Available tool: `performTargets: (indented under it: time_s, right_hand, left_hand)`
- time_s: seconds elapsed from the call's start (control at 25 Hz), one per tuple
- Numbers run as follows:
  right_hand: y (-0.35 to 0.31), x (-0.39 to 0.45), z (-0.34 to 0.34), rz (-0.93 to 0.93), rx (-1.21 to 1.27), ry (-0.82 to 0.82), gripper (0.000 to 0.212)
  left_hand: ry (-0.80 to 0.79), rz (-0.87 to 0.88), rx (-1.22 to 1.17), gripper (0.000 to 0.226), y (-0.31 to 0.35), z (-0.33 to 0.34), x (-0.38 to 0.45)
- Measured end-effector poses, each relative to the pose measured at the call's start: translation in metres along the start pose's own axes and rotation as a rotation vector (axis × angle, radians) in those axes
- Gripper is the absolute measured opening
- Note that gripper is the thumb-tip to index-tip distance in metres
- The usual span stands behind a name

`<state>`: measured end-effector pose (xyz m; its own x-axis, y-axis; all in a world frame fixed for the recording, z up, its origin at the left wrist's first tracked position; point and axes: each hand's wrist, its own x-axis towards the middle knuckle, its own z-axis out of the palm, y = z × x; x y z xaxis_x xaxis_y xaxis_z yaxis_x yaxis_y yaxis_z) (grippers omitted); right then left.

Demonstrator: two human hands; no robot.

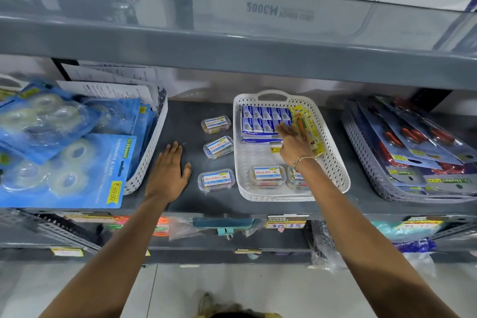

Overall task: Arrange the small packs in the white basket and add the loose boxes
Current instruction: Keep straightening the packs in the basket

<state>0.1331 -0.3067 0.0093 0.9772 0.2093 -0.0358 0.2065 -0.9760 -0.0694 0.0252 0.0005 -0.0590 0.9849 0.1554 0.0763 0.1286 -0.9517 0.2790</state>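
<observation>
Here my left hand (169, 173) lies flat and empty on the dark shelf (185, 111), fingers spread, bracing me. Just right of it three clear loose boxes (216, 179) wait in a column outside the white basket (333, 160); two more already sit at its near end. Inside, my right hand (295, 141) is open, fingers (285, 128) pressing the blue small packs (265, 119) where they meet the yellow packs (305, 126), gripping nothing. I'd judge the trick is to nudge the rows square against the far wall, leaving the near floor free for the boxes.
</observation>
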Motion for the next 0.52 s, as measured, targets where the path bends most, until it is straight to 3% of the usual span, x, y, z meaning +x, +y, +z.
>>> performTargets:
  time_s: [0.32,0.52]
  right_hand:
    - [-0.015,0.003,-0.002,0.088,0.054,-0.104,0.069]
    - [-0.028,0.001,0.0,0.01,0.12,-0.117,0.072]
  left_hand:
    - [0.005,0.015,0.007,0.063,-0.001,0.001,0.0]
    - [0.011,0.021,0.002,0.062,-0.001,0.0,-0.001]
